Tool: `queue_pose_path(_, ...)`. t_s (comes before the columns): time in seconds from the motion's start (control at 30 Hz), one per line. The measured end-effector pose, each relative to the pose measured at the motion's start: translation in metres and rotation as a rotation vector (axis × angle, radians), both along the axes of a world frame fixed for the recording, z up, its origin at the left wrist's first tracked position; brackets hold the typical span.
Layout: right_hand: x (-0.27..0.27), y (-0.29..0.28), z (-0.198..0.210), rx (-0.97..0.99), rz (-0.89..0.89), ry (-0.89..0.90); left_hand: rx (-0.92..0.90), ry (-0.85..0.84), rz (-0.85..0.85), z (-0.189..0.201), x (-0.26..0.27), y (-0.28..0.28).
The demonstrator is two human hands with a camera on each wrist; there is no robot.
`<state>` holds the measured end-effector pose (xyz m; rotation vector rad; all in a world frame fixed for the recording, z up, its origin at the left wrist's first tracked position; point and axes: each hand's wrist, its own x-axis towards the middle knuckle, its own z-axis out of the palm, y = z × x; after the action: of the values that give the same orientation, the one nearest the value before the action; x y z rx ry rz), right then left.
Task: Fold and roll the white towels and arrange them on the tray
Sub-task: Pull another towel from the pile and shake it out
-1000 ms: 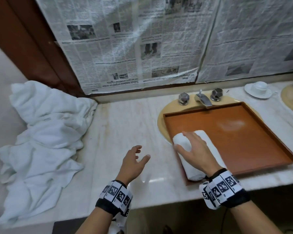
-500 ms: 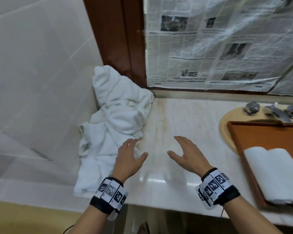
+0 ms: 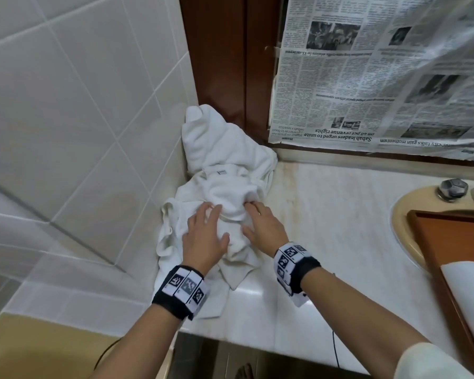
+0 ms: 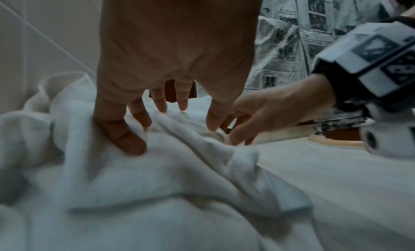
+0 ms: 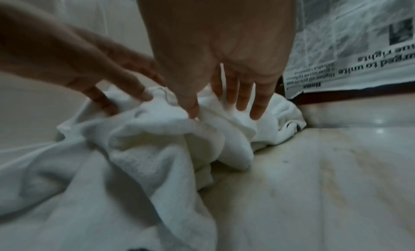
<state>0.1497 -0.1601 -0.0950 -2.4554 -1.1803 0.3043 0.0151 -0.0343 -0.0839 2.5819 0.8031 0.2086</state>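
Observation:
A crumpled pile of white towels (image 3: 225, 170) lies in the counter's left corner against the tiled wall. Both hands are on its near part. My left hand (image 3: 211, 222) rests on the cloth with its fingers spread and fairly straight; the left wrist view shows the left hand (image 4: 166, 113) pressing into the towels (image 4: 157, 184). My right hand (image 3: 253, 217) touches a raised fold with straight fingers, its fingertips dipping into the cloth. In the right wrist view the right hand (image 5: 220, 105) reaches over the towels (image 5: 157, 139). A brown tray (image 3: 433, 236) at the right edge holds a rolled white towel (image 3: 471, 291).
The tray sits over a cream sink basin (image 3: 402, 228) with metal tap handles (image 3: 452, 188) behind it. Newspaper (image 3: 367, 77) covers the window above the marble counter (image 3: 340, 228). White wall tiles (image 3: 80, 119) close off the left side, and a dark wood frame (image 3: 222, 64) stands behind the pile.
My right hand left the rolled towel on the tray and crossed left. Both hands moved forward onto the towel pile, and my view swung left toward the corner.

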Motion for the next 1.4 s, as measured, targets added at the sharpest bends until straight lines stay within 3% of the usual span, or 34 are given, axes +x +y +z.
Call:
queue_pose_path(0.13, 0.007, 0.019, -0.008, 0.076, -0.044, -0.102, 0.047, 0.010, 0.006, 0.013, 0.022, 0.009)
queue_pose_path(0.3, 0.013, -0.001, 0.018, 0.432, -0.047, 0.021, 0.096, -0.053, -0.008, 0.018, 0.031, 0.017)
queue_pose_path(0.4, 0.017, -0.031, 0.049, 0.538, -0.021, 0.063, 0.132, -0.228, -0.078, 0.027, 0.032, 0.013)
queue_pose_path(0.5, 0.024, -0.067, 0.080, 0.615, -0.069, 0.087, -0.059, -0.480, -0.168, 0.056, 0.031, 0.000)
queue_pose_path(0.6, 0.026, -0.102, 0.097, 0.570, -0.042, 0.167, -0.121, -0.650, -0.211, 0.091, 0.029, -0.011)
queue_pose_path(0.7, 0.029, -0.132, 0.091, 0.327, -0.024, 0.068, -0.130, -0.695, -0.250, 0.112, 0.024, -0.023)
queue_pose_path(0.77, 0.034, -0.149, 0.081, 0.238, -0.086, -0.001, -0.173, -0.734, -0.232, 0.117, 0.021, -0.032)
queue_pose_path(0.83, 0.037, -0.167, 0.075, 0.298, -0.195, -0.027, -0.234, -0.767, -0.202, 0.117, 0.019, -0.039)
queue_pose_path(0.97, 0.040, -0.193, 0.099, 0.549, -0.396, -0.022, -0.268, -0.619, -0.229, 0.105, 0.020, -0.048)
queue_pose_path(1.1, 0.040, -0.204, 0.138, 0.705, -0.387, -0.053, -0.342, -0.376, -0.257, 0.086, 0.019, -0.062)
queue_pose_path(1.27, 0.020, -0.201, 0.141, 0.668, -0.307, -0.024, -0.411, -0.189, -0.282, 0.065, 0.019, -0.098)
queue_pose_path(1.4, 0.001, -0.193, 0.112, 0.592, -0.221, 0.091, -0.405, -0.280, -0.392, 0.054, 0.034, -0.138)
